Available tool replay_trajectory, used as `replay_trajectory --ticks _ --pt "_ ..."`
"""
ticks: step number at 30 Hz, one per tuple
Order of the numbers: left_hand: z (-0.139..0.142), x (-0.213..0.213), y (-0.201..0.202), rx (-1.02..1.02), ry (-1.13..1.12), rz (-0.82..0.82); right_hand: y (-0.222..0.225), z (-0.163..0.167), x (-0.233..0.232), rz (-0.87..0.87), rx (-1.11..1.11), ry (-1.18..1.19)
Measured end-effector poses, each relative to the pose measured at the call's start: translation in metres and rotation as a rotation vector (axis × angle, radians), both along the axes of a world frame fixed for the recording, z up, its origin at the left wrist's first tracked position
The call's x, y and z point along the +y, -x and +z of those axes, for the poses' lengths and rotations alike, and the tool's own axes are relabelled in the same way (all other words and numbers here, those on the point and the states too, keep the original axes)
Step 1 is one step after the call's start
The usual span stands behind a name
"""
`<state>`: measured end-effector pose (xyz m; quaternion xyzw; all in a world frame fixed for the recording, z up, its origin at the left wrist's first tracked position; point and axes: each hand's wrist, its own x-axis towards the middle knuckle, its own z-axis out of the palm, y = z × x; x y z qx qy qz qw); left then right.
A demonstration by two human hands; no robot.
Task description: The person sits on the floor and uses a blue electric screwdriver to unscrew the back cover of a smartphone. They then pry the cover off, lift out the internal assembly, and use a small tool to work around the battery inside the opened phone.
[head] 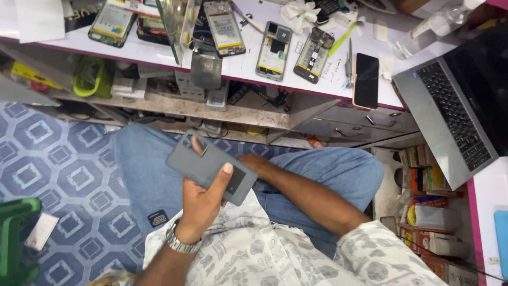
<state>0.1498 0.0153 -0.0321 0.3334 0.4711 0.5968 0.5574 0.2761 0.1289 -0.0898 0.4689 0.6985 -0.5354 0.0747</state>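
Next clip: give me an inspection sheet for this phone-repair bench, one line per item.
Surface: white worktop with a pink edge, crowded.
Job's things: grey phone, back up, over the lap.
Clutter: opened phones, a black phone at the edge, tweezers, a plastic bottle, an open laptop.
Hands: left hand grips the grey phone, wristwatch on; right hand hidden behind the phone.
Cables: nothing seen clearly.
Surroundings: shelf of parts under the worktop, open drawer, blue patterned floor, boxes at right.

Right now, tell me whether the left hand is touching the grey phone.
Touching. The head view shows the left hand gripping the grey phone, thumb pressed on its back.
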Motion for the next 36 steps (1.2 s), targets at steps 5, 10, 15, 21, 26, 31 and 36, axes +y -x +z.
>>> replay_trajectory --ticks 5,10,15,21,26,31,36 --pt "0.002 0.017 -0.031 -0.008 -0.045 -0.039 -0.030 -0.009 -0.024 -0.267 0.804 0.625" --pt "0.007 0.021 -0.050 0.001 -0.026 -0.107 -0.040 -0.020 -0.017 -0.374 0.789 0.976" --pt "0.005 0.029 -0.039 -0.028 0.043 -0.174 -0.028 -0.018 -0.010 -0.315 0.847 0.906" --pt "-0.012 0.034 -0.034 -0.026 0.013 -0.155 -0.024 -0.016 -0.012 -0.406 0.895 0.871" --pt "-0.013 0.022 -0.040 -0.044 0.022 -0.034 -0.026 0.000 -0.014 -0.315 0.829 0.839" --pt "0.012 0.027 -0.029 0.023 0.004 0.134 -0.036 0.030 -0.020 0.271 0.025 -0.079" --pt "0.080 0.088 0.018 0.723 -0.624 0.039 -0.040 0.052 -0.025 0.407 -0.203 -0.266"
